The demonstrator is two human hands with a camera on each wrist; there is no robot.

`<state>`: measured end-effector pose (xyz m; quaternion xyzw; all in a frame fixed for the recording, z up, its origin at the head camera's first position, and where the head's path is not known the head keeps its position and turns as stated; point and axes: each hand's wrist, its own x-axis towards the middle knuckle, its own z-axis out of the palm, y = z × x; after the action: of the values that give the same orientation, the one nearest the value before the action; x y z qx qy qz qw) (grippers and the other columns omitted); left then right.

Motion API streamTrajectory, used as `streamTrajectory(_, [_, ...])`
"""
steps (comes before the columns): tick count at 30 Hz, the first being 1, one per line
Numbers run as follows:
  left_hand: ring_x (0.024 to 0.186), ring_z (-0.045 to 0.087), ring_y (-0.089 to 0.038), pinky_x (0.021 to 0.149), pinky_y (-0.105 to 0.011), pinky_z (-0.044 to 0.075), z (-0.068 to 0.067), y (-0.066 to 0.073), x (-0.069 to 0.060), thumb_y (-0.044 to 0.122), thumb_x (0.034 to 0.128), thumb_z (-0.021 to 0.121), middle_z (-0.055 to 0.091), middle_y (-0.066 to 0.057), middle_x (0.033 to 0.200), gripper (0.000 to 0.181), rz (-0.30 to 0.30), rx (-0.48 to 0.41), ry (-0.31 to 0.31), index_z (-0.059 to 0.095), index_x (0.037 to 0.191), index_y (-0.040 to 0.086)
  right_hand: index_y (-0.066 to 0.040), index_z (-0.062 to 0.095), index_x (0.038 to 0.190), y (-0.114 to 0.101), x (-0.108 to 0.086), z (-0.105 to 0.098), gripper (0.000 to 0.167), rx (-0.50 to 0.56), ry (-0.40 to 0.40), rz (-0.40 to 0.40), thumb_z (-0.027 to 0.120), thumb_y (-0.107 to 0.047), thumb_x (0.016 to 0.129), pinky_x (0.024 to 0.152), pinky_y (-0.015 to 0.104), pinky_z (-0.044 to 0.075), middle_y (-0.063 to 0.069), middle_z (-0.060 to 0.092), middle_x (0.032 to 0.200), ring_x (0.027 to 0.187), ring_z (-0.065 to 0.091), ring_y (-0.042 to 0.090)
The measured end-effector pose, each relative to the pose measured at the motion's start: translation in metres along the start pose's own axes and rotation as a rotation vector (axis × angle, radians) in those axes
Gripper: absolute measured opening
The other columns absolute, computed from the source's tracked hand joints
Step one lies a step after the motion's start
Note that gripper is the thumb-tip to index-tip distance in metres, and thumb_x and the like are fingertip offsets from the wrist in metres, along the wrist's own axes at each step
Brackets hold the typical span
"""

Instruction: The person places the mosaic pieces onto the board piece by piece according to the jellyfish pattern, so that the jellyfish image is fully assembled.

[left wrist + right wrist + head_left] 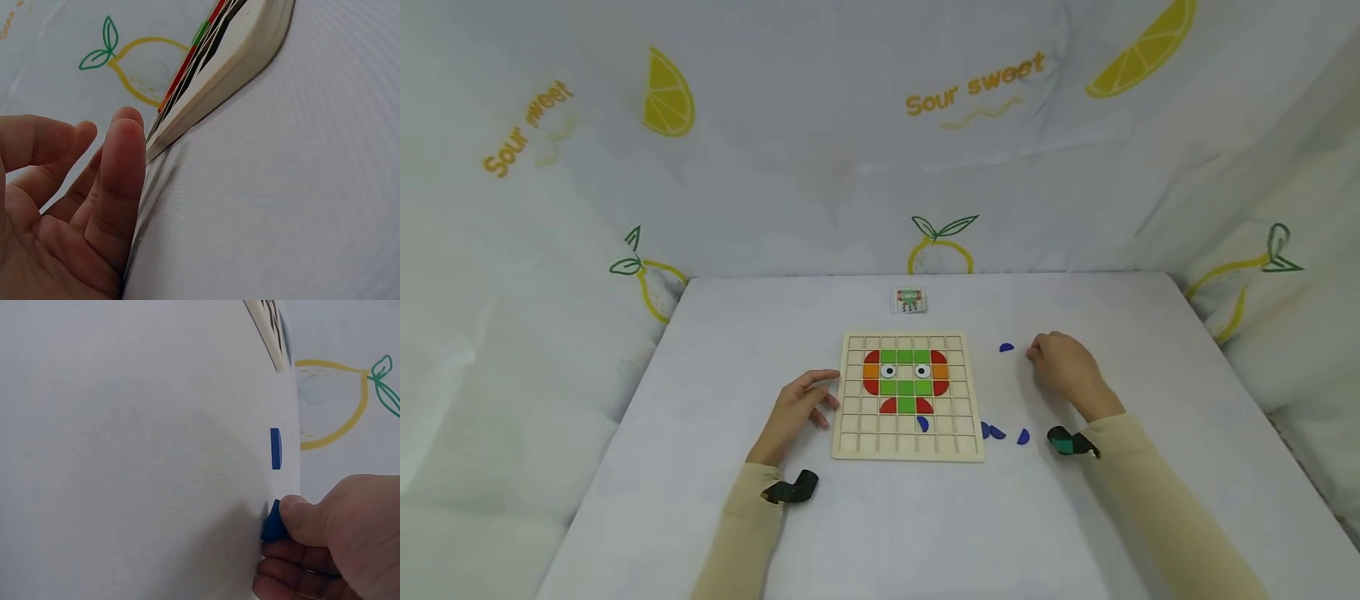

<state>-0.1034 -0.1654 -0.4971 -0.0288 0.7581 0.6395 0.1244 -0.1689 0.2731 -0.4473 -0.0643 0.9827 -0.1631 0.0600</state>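
Note:
A pale wooden grid board [857, 445] lies flat on the table. Red, green and orange pieces with two eye tiles [922, 372] form a pattern on it, and a blue half-round piece [922, 424] lies below them. My left hand [800, 407] is at the board's left edge, fingers loosely bent and holding nothing; whether a fingertip touches the board I cannot tell. Over at the right, my right hand [1067, 371] pinches a blue piece [272, 526] between thumb and fingers at the tabletop. Another blue half-round piece [1007, 347] lies just left of that hand.
Several more blue pieces [1023, 437] lie near the board's lower right corner, one against its edge. Behind the board sits a small picture card [909, 300]. A white cloth with lemon prints [850, 183] hangs along the table's back.

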Motion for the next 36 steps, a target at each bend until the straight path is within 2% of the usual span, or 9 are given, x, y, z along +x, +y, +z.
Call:
streamTrajectory(4, [0.062, 0.062, -0.021, 0.066, -0.030, 0.057, 0.000, -0.003, 0.000, 0.017, 0.1010, 0.053, 0.071, -0.010, 0.094, 0.033, 0.007, -0.016, -0.007, 0.064, 0.132, 0.023, 0.007, 0.067, 0.110, 0.000, 0.001, 0.000, 0.025, 0.089, -0.030, 0.030, 0.053, -0.013, 0.104, 0.075, 0.044, 0.052, 0.021, 0.068, 0.100, 0.085, 0.060, 0.031])
streamTrajectory(8, [0.063, 0.062, -0.021, 0.065, -0.030, 0.057, 0.001, -0.002, -0.001, 0.016, 0.1007, 0.053, 0.070, -0.010, 0.094, 0.033, 0.005, -0.013, -0.008, 0.064, 0.131, 0.022, 0.007, 0.066, 0.116, -0.004, -0.001, -0.001, 0.031, 0.240, -0.060, 0.041, 0.050, -0.017, 0.106, 0.071, 0.035, 0.049, 0.019, 0.067, 0.098, 0.085, 0.058, 0.027])
streamTrajectory(13, [0.072, 0.063, -0.021, 0.064, -0.030, 0.057, 0.002, -0.002, -0.002, 0.015, 0.1011, 0.052, 0.070, -0.010, 0.094, 0.032, 0.005, -0.011, -0.010, 0.065, 0.131, 0.021, 0.008, 0.063, 0.121, -0.026, -0.012, -0.004, 0.031, 0.405, -0.116, 0.016, 0.052, -0.016, 0.106, 0.070, 0.028, 0.049, 0.018, 0.067, 0.097, 0.083, 0.060, 0.022])
streamTrajectory(22, [0.080, 0.064, -0.020, 0.062, -0.030, 0.058, 0.003, -0.002, -0.002, 0.014, 0.1023, 0.051, 0.070, -0.013, 0.096, 0.032, 0.036, 0.004, -0.012, 0.064, 0.131, 0.018, 0.002, 0.067, 0.117, -0.068, -0.028, -0.006, 0.026, 0.477, -0.133, -0.058, 0.060, -0.018, 0.102, 0.075, 0.032, 0.054, 0.019, 0.069, 0.105, 0.086, 0.061, 0.023])
streamTrajectory(25, [0.079, 0.065, -0.016, 0.062, -0.029, 0.058, 0.003, -0.002, -0.002, 0.013, 0.1018, 0.051, 0.071, -0.012, 0.098, 0.031, 0.044, 0.005, 0.002, 0.065, 0.130, 0.017, 0.000, 0.068, 0.116, -0.077, -0.033, -0.004, 0.025, 0.490, -0.129, -0.071, 0.063, -0.020, 0.101, 0.076, 0.029, 0.055, 0.016, 0.069, 0.107, 0.089, 0.061, 0.022])
streamTrajectory(27, [0.082, 0.066, -0.015, 0.063, -0.028, 0.059, 0.003, -0.002, -0.003, 0.011, 0.1016, 0.051, 0.071, -0.012, 0.106, 0.030, 0.071, -0.007, 0.019, 0.066, 0.128, 0.014, -0.002, 0.068, 0.115, -0.082, -0.036, -0.001, 0.025, 0.499, -0.131, -0.074, 0.064, -0.021, 0.101, 0.074, 0.025, 0.054, 0.014, 0.069, 0.107, 0.090, 0.059, 0.021])
streamTrajectory(30, [0.100, 0.067, -0.017, 0.075, -0.026, 0.060, 0.003, -0.003, -0.003, 0.009, 0.1019, 0.055, 0.068, -0.012, 0.122, 0.027, 0.136, -0.033, 0.050, 0.066, 0.127, 0.009, -0.004, 0.069, 0.114, -0.087, -0.040, 0.003, 0.023, 0.520, -0.141, -0.079, 0.064, -0.022, 0.100, 0.071, 0.021, 0.052, 0.012, 0.069, 0.105, 0.090, 0.058, 0.021])
streamTrajectory(33, [0.122, 0.061, -0.022, 0.097, -0.030, 0.056, 0.002, -0.004, -0.005, 0.008, 0.1013, 0.057, 0.065, -0.012, 0.135, 0.028, 0.205, -0.015, 0.078, 0.067, 0.127, 0.007, -0.003, 0.069, 0.114, -0.091, -0.042, 0.007, 0.021, 0.545, -0.161, -0.097, 0.064, -0.019, 0.100, 0.068, 0.021, 0.050, 0.012, 0.070, 0.103, 0.087, 0.056, 0.020])
streamTrajectory(36, [0.140, 0.049, -0.025, 0.117, -0.040, 0.039, 0.001, -0.005, -0.005, 0.007, 0.0993, 0.060, 0.064, -0.008, 0.139, 0.030, 0.247, 0.103, 0.119, 0.069, 0.127, 0.011, -0.004, 0.070, 0.110, -0.096, -0.044, 0.012, 0.017, 0.572, -0.190, -0.100, 0.064, -0.017, 0.099, 0.066, 0.021, 0.050, 0.013, 0.070, 0.099, 0.084, 0.056, 0.019])
